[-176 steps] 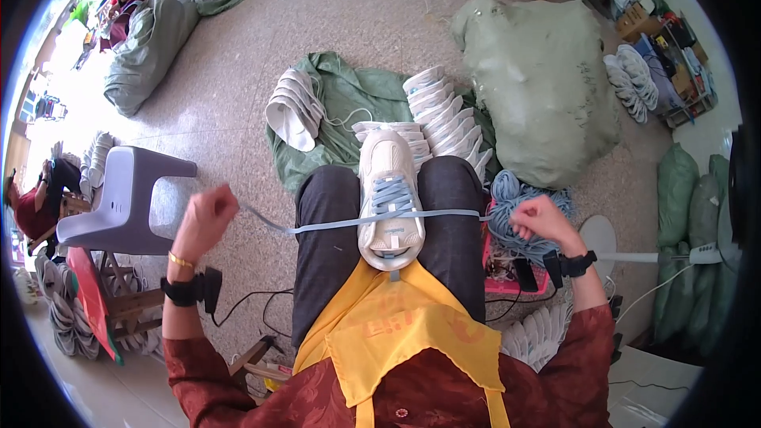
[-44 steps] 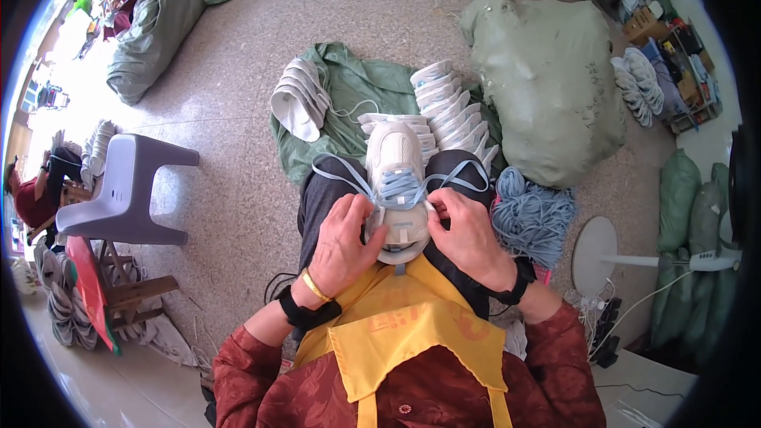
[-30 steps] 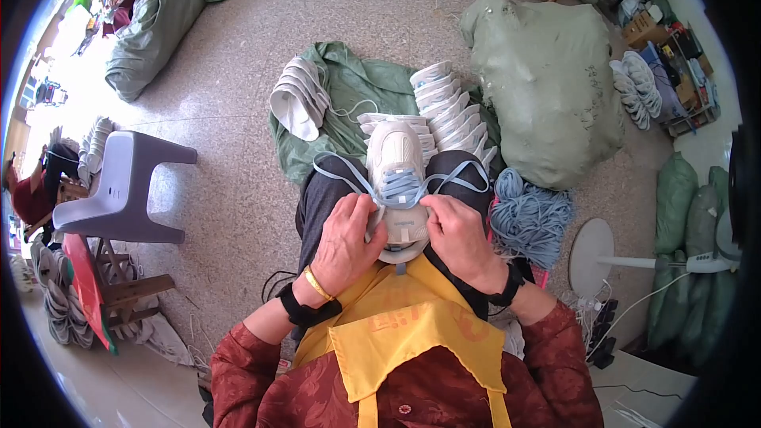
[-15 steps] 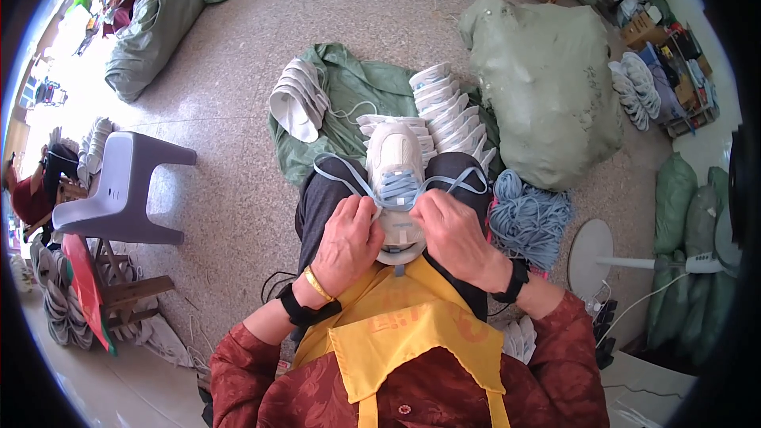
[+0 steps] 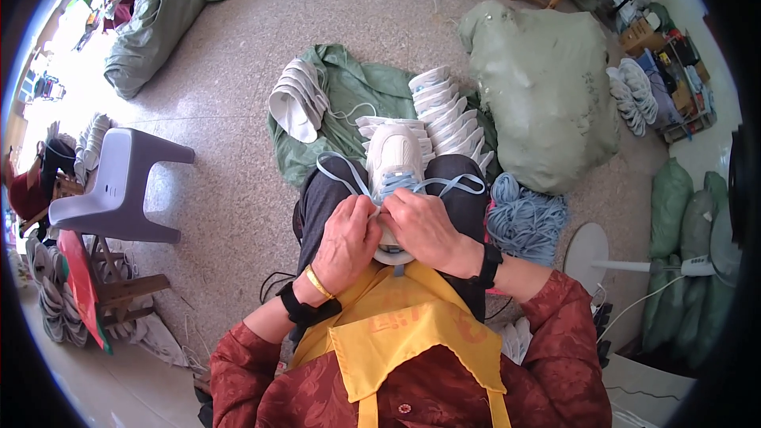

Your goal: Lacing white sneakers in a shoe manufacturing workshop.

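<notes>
A white sneaker (image 5: 394, 149) rests between my knees with its toe pointing away from me. Its light blue shoelace (image 5: 399, 181) is threaded through the front eyelets, and loose loops spread out over both knees. My left hand (image 5: 346, 242) is closed, thumb and fingertips pinching the lace at the left of the shoe's opening. Close against it, my right hand (image 5: 422, 230) reaches over the tongue, with its fingers also closed on the lace. The two hands hide the upper eyelets and most of the tongue.
Stacked white shoe uppers (image 5: 450, 115) lie ahead on a green cloth (image 5: 361, 79), with another stack (image 5: 298, 101) to their left. A bulging green sack (image 5: 547, 95) and a heap of blue laces (image 5: 525, 222) are at right. A grey plastic chair (image 5: 119, 190) stands left.
My right hand has moved left and inward across the tongue, so it now meets my left hand. The left hand and the shoe have stayed nearly in place.
</notes>
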Tool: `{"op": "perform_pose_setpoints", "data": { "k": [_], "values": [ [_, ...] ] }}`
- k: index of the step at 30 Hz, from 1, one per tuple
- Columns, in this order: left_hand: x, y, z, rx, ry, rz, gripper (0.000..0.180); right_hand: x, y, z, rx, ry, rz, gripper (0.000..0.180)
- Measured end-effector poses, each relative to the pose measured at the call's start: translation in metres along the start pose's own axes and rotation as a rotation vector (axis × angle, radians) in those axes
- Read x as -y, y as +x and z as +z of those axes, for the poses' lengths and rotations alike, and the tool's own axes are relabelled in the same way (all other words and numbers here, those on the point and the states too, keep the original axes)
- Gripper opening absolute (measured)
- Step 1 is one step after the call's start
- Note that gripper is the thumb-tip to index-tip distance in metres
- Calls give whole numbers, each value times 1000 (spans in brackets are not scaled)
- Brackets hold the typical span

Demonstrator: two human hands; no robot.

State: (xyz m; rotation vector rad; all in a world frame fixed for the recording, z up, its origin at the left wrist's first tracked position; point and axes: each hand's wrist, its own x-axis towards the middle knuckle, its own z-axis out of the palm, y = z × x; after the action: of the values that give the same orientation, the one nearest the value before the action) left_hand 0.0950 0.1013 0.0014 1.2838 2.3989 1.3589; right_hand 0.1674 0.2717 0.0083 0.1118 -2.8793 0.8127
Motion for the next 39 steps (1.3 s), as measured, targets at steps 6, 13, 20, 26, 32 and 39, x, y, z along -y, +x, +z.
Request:
{"op": "perform_pose_setpoints", "data": {
  "k": [6,13,20,26,32,39],
  "values": [
    [2,0,1,-15,-19,11,13,2,1,-1,-15,5,6,14],
    [2,0,0,-4,-26,-5,13,5,1,-2,-26,39,8,13],
    [-1,2,-2,1,-74,-32,17,5,-9,-41,94,244,46,8],
    [-5,10,-12,19,-168,-9,19,35,-13,-153,398,912,312,13],
    [-28,37,-24,336,-575,12,19,22,-5,-127,364,1058,227,10],
    [-6,21,-11,363,-891,-163,6,16,-6,-112,348,1223,185,11]
  ]
}}
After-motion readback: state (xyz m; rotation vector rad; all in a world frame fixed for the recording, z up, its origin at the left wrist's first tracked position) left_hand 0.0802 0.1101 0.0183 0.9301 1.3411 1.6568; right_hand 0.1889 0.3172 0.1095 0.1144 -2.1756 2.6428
